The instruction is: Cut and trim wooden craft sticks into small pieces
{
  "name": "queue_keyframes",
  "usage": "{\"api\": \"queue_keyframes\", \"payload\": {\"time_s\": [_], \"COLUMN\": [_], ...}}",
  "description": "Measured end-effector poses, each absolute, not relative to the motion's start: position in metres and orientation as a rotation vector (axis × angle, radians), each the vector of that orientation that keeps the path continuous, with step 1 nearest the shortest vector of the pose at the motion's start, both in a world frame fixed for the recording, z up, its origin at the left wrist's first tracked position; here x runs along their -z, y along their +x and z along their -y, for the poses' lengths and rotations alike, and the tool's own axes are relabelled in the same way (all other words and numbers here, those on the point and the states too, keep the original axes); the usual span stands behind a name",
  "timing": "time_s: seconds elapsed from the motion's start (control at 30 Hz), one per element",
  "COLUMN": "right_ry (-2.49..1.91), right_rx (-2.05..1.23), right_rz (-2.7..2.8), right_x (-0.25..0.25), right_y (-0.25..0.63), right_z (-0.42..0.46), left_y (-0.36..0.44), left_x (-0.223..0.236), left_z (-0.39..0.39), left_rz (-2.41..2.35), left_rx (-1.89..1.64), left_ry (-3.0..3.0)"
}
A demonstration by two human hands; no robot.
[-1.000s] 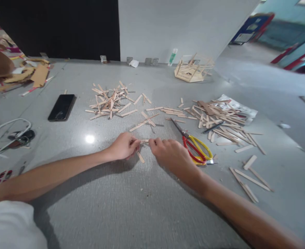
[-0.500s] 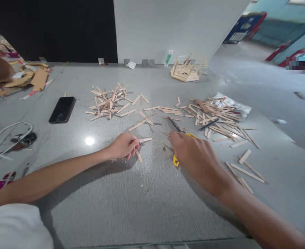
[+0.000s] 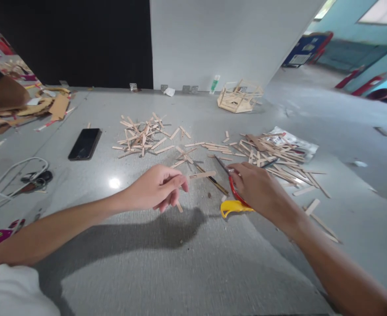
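Observation:
My left hand (image 3: 162,188) is raised a little over the table, its fingers bent. A flat wooden craft stick (image 3: 203,174) points right from its thumb and fingertips, and another stick (image 3: 179,206) shows just below the hand. My right hand (image 3: 254,182) is closed over the scissors (image 3: 234,191), whose dark blades point away from me and whose handles show red and yellow. Its palm and most of the grip are hidden. Between my hands lies a slim pencil (image 3: 220,186), slanting on the table. Crossed sticks (image 3: 186,154) lie just beyond it.
Loose craft sticks form piles at left (image 3: 143,136) and right (image 3: 269,149), the right one beside a plastic wrapper (image 3: 300,145). A stick-built frame (image 3: 237,98) and a green-labelled tube (image 3: 215,83) stand at the back. A phone (image 3: 85,144) and white cable (image 3: 31,162) are at left.
My right hand has shifted right onto the scissors, and their red handle now shows. The pencil lies in plain view between my hands. My left hand has risen and turned with its stick.

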State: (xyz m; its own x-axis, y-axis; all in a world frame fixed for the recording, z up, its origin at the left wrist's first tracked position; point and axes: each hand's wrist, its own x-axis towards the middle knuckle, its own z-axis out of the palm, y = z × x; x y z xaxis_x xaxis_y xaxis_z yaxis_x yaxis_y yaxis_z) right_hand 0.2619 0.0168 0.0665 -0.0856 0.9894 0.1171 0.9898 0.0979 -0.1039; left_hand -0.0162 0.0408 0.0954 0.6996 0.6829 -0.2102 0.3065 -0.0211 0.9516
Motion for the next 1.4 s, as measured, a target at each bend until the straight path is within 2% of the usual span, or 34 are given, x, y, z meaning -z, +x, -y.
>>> {"api": "queue_keyframes", "payload": {"time_s": [0.23,0.33,0.43,0.53,0.63,0.73,0.83,0.97,1.1,1.4], "right_ry": [-2.137,-1.861,-1.561,-1.506,-1.402,-1.351,-1.408,-0.934,-0.781,-0.657], "right_rx": [0.059,0.057,0.297,0.461,0.487,0.271,-0.066,-0.714,-1.131,-1.236], "right_rz": [2.204,2.434,2.567,2.582,2.599,2.475,1.977,1.206,0.913,0.935], "right_x": [-0.067,-0.05,-0.032,-0.023,-0.024,-0.031,-0.045,-0.072,-0.078,-0.047], "right_y": [0.284,0.283,0.275,0.269,0.271,0.277,0.277,0.256,0.222,0.175], "right_z": [0.011,0.035,0.052,0.055,0.052,0.051,0.051,0.034,0.006,-0.012], "left_y": [-0.018,-0.017,-0.017,-0.018,-0.018,-0.017,-0.018,-0.02,-0.019,-0.016], "left_x": [-0.098,-0.1,-0.102,-0.103,-0.103,-0.103,-0.097,-0.077,-0.056,-0.038], "left_z": [-0.04,-0.039,-0.037,-0.035,-0.034,-0.036,-0.044,-0.063,-0.077,-0.074], "left_rz": [-0.831,-0.825,-0.806,-0.781,-0.772,-0.787,-0.76,-0.61,-0.703,-0.766], "left_rx": [-0.394,-0.388,-0.383,-0.378,-0.349,-0.277,-0.123,0.184,0.313,0.17], "left_ry": [1.646,1.666,1.68,1.682,1.666,1.633,1.621,1.682,1.611,1.575]}}
